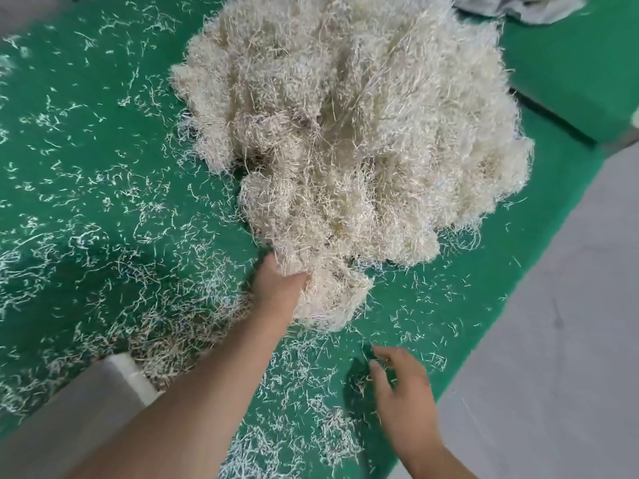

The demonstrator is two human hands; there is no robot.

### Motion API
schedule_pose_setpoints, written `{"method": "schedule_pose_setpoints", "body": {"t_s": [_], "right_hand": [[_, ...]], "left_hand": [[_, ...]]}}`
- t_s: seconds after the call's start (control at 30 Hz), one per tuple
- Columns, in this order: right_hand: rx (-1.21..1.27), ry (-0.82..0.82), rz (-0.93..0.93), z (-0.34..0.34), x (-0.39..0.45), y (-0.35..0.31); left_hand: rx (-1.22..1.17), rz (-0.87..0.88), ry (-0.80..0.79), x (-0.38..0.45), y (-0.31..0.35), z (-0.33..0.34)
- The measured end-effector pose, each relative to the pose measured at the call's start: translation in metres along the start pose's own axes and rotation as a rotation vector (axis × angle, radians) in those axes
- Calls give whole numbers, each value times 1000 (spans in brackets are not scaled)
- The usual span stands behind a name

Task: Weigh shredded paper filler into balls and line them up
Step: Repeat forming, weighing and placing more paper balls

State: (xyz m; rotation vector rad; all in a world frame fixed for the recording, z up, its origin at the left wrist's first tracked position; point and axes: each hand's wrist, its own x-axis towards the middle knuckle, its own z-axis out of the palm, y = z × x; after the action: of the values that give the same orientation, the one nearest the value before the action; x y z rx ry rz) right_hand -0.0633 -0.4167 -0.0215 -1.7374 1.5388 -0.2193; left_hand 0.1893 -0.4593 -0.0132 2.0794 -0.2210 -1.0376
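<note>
A big heap of cream shredded paper filler lies on the green table cover. At the heap's near edge my left hand is dug into a clump of the filler, its fingers hidden in the shreds. My right hand hovers low over the cover in front of the heap, fingers spread, holding nothing. No scale and no finished balls are in view.
Loose paper shreds are scattered all over the green cover. The table's right edge runs diagonally beside a grey floor. A white block sits at the near left edge. Grey cloth lies at the far right.
</note>
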Motion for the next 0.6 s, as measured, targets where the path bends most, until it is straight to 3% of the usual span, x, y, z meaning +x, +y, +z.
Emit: {"method": "schedule_pose_setpoints", "body": {"t_s": [0.1, 0.23, 0.3, 0.43, 0.6], "right_hand": [[251, -64, 142, -4, 7, -27], [820, -574, 514, -7, 18, -65], [989, -670, 610, -10, 19, -83], [901, -662, 627, -13, 9, -109], [833, -741, 525, -21, -31, -127]], "left_hand": [[-25, -3, -45, -23, -6, -5], [-15, -50, -105, -68, -18, -18], [-10, -82, -147, -95, -22, -26], [74, -81, -242, -151, -32, -45], [60, -67, -234, -202, -53, -68]]}}
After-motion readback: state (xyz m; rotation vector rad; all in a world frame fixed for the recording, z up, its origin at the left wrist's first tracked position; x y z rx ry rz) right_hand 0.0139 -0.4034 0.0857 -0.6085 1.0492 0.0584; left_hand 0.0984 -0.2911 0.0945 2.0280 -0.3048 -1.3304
